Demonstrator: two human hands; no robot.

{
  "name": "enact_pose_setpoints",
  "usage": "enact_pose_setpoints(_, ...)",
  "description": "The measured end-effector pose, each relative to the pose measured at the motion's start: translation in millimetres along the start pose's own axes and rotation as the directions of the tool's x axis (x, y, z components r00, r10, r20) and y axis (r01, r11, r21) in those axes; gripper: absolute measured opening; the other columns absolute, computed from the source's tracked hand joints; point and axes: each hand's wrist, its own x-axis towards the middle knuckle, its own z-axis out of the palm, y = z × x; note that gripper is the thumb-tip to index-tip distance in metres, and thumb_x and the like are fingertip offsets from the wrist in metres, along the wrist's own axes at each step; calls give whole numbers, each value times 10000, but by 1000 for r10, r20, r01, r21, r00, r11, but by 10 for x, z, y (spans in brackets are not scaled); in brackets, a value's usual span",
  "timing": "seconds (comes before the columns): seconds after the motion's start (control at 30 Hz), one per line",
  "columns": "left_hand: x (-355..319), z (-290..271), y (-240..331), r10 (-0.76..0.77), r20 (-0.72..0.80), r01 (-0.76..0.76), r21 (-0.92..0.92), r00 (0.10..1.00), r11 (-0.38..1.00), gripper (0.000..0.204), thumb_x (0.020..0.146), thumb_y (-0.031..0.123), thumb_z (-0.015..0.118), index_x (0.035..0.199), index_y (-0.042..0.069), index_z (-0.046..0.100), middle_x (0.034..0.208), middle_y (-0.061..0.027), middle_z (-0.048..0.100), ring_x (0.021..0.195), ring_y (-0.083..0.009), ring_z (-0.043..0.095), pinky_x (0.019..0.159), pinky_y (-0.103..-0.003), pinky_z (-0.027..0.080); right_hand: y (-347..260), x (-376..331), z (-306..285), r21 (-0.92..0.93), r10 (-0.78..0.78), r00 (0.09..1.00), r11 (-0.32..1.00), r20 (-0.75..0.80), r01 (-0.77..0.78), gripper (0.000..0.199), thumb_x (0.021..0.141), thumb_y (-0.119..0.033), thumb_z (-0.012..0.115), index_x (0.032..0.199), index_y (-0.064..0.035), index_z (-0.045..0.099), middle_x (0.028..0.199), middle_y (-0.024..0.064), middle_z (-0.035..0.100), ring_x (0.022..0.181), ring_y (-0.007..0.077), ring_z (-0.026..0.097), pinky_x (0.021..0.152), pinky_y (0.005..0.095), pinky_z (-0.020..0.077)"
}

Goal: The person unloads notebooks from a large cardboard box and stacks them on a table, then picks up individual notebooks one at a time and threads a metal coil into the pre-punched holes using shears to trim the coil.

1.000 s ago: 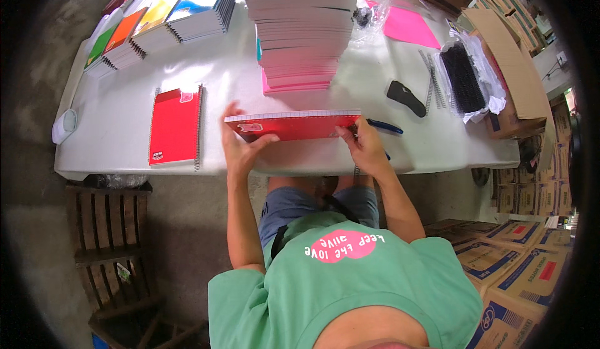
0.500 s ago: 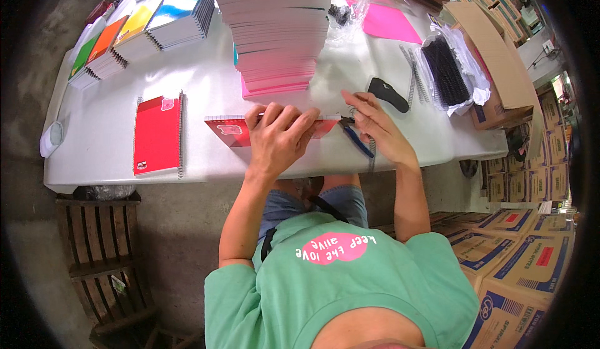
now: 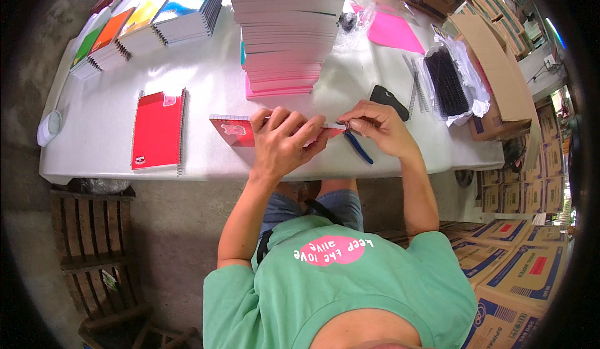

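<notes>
White table (image 3: 94, 133) nearest: the left hand (image 3: 281, 139) clamps a red notebook (image 3: 242, 138) edge-up above it; the right hand (image 3: 382, 129) has fingertips together at its end, grip unclear. Likely light, stiff-covered, slick; hold mid-length. Paper stack (image 3: 287, 49) beyond.

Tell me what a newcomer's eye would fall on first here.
Probably the tall stack on the table, reaching the picture's top edge. Then the red notebook in the left hand, near the table's front edge, and the green shirt at bottom centre.
</notes>
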Motion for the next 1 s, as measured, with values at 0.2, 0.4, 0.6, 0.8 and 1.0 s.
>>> enact_pose_setpoints(0.2,7,9,3,-1,4,1,7,1000,1000,243,624,260,774,842,238,669,642,95,532,650,-97,486,768,-301,292,28,-52,-24,51,-32,999,998,12,31,183,894,-113,554,1036,-63,658,810,44,604,613,93,501,576,229,409)
enact_pose_setpoints(0.4,-45,1,-27,-6,54,4,27,999,1000,291,629,312,775,886,235,665,698,71,540,720,-115,503,847,-326,290,-180,-61,11,188,289,947,931,138,-312,213,909,-126,541,1101,-67,610,824,39,606,533,81,466,511,234,396)
enact_pose_setpoints(0.6,-92,-28,-16,-103,35,94,193,994,977,477,587,478,772,945,201,621,841,5,507,906,-195,489,1010,-435,175,-39,-138,76,-289,-232,961,940,-151,181,197,903,-136,544,1071,-54,606,819,63,607,575,156,538,540,273,427)
enact_pose_setpoints(0.8,-134,18,-93,-81,41,79,54,996,995,404,575,436,794,809,174,595,777,10,497,885,-193,503,994,-443,224,-66,-125,-128,82,342,894,922,288,-379,239,928,-188,495,1075,-29,598,820,99,610,705,165,584,632,269,462)
enact_pose_setpoints(1.0,-144,-21,-118,-48,116,55,-57,992,997,384,557,402,800,752,163,571,792,2,502,936,-204,516,1041,-467,191,982,-153,-613,-778,161,952,549,-261,-306,357,810,-100,535,1166,-117,540,1074,111,598,896,302,612,798,388,485)
